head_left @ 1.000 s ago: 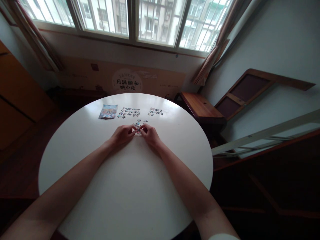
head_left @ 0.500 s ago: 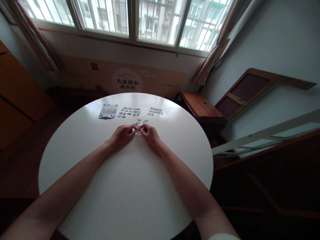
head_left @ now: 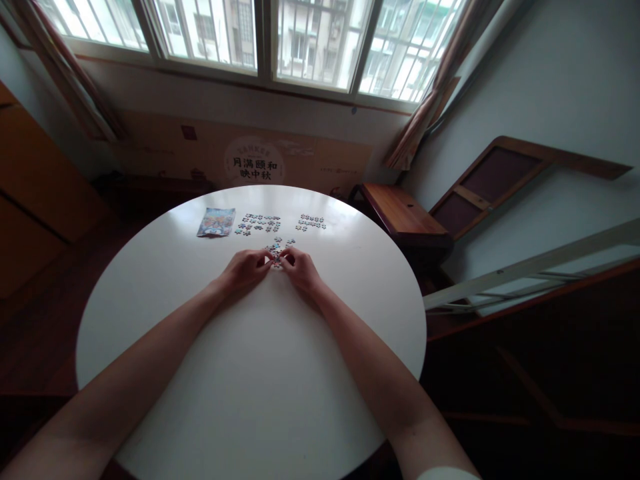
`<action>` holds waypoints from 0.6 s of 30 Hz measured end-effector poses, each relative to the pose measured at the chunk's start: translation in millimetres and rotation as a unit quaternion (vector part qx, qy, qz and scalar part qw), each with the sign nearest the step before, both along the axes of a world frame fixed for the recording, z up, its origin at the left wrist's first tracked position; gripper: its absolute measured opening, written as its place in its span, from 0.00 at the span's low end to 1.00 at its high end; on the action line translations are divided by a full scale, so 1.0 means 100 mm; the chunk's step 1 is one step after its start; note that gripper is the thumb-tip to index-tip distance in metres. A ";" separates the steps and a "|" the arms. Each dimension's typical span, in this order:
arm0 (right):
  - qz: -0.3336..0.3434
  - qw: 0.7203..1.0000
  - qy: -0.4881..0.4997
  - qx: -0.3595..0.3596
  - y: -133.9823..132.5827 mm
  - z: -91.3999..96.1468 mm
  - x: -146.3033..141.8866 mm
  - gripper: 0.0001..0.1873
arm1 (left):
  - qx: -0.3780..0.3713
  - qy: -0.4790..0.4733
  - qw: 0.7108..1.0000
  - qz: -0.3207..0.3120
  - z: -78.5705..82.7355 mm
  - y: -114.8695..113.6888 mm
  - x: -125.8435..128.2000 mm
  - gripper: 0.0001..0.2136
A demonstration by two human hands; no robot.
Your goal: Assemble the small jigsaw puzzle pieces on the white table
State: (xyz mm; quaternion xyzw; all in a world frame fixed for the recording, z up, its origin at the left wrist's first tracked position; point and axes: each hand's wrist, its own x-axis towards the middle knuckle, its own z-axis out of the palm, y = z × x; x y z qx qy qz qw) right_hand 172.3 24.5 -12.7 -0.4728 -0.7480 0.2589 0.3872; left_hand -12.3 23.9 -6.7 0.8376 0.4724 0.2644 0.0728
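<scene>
Near the round table's [head_left: 150,293] far middle, the left hand [head_left: 243,268] and right hand [head_left: 300,269] pinch small jigsaw pieces [head_left: 275,254] between fingertips; pressing misaligned tabs could buckle them or scatter nearby loose pieces [head_left: 259,223].

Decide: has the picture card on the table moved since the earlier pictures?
No. The picture card lies at the same spot beside the left group of puzzle pieces, near the far rim of the table.

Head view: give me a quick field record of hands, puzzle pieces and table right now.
left hand: fingertips pinched at the small cluster of jigsaw pieces
right hand: fingertips on the same cluster
surface: round white table
beyond the hands: two groups of loose jigsaw pieces
far left: colourful picture card, lying flat
</scene>
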 end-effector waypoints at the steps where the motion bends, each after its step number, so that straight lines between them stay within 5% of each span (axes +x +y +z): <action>1: -0.001 1.000 -0.001 -0.001 0.00 0.00 0.00 0.07 | -0.001 0.000 1.000 -0.001 0.01 0.00 0.00 0.10; 18: -0.003 1.000 -0.002 -0.001 0.00 0.00 0.00 0.07 | -0.009 0.005 1.000 0.002 0.03 -0.02 0.01 0.10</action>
